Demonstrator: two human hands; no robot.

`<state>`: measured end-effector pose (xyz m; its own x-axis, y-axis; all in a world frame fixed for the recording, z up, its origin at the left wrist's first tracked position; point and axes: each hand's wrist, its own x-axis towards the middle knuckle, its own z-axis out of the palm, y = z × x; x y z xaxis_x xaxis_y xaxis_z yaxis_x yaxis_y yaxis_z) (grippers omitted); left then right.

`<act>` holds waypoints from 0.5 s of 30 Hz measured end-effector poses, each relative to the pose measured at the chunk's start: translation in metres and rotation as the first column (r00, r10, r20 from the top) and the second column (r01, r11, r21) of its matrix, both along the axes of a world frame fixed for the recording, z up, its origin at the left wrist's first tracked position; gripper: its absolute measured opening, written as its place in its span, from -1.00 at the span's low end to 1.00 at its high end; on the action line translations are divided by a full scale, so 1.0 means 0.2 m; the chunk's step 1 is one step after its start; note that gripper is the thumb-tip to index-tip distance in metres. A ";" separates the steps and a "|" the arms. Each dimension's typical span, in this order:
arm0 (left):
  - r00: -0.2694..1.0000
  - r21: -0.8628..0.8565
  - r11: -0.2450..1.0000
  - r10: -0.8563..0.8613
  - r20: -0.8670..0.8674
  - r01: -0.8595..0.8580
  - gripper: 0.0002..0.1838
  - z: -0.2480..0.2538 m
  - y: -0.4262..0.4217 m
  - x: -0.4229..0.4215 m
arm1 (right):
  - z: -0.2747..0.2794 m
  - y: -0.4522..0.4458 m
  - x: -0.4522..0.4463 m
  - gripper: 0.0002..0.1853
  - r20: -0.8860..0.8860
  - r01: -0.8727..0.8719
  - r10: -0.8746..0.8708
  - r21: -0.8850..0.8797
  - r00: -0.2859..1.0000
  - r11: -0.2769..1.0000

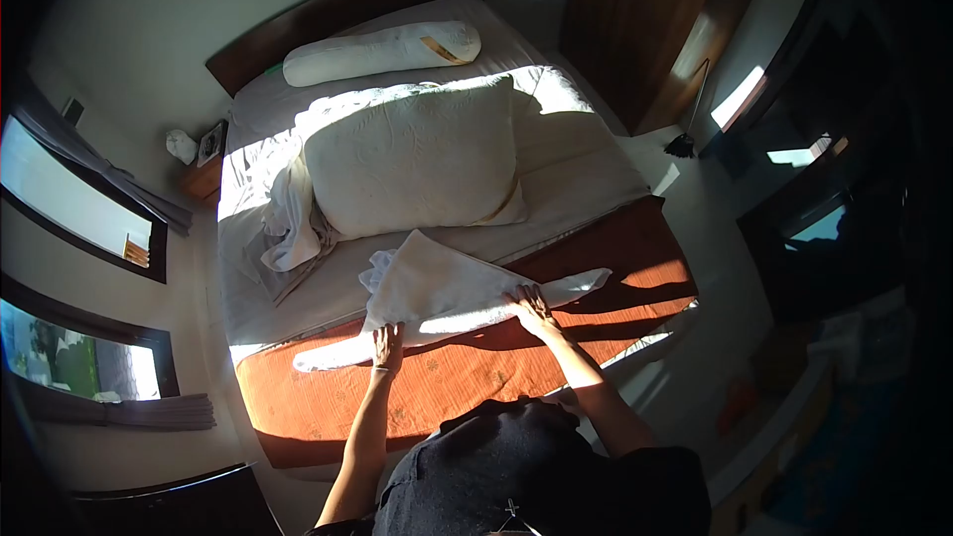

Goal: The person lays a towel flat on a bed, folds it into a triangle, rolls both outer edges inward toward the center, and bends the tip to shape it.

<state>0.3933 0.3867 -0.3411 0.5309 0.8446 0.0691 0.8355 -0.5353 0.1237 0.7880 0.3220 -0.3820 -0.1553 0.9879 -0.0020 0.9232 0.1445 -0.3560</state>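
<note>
A white cloth (437, 283) lies at the foot of the bed, partly folded into a triangle, with a rolled lower edge that sticks out to both sides. My left hand (388, 345) rests on the roll at the left, its fingers pointing up the bed. On the right side of the roll is my right hand (531, 309), fingers spread over the fabric. Beneath the cloth runs an orange-brown bed runner (476, 377). Whether either hand pinches the fabric is too small to tell for the thumbs.
A large white pillow (412, 159) and a long bolster (382, 53) lie farther up the bed. Crumpled white fabric (290, 223) is left of the pillow. A wooden wardrobe (645, 25) and a broom (681, 145) stand at the right, a nightstand (202, 181) at the left.
</note>
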 end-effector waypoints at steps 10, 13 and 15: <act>0.999 -0.094 0.995 0.010 -0.047 -0.014 -0.44 0.22 -0.59 0.02 | 0.63 -0.39 -0.01 -0.33 -0.255 0.228 -0.356 -0.421 0.899 0.878; 0.999 -0.111 0.994 -0.019 -0.041 0.014 -0.43 0.14 -0.86 0.03 | 0.39 -0.66 0.07 -0.47 -0.068 0.071 -0.097 -0.313 0.993 0.947; 1.000 -0.199 0.980 -0.015 0.016 0.018 -0.46 0.13 -0.94 0.04 | 0.28 -0.77 0.11 -0.49 -0.006 -0.050 0.050 -0.264 0.999 0.963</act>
<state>0.4012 0.1993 -0.3145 0.5454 0.8331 -0.0918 0.8239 -0.5128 0.2413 0.8101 0.1681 -0.3261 -0.2045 0.9433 -0.2615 0.9175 0.0916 -0.3870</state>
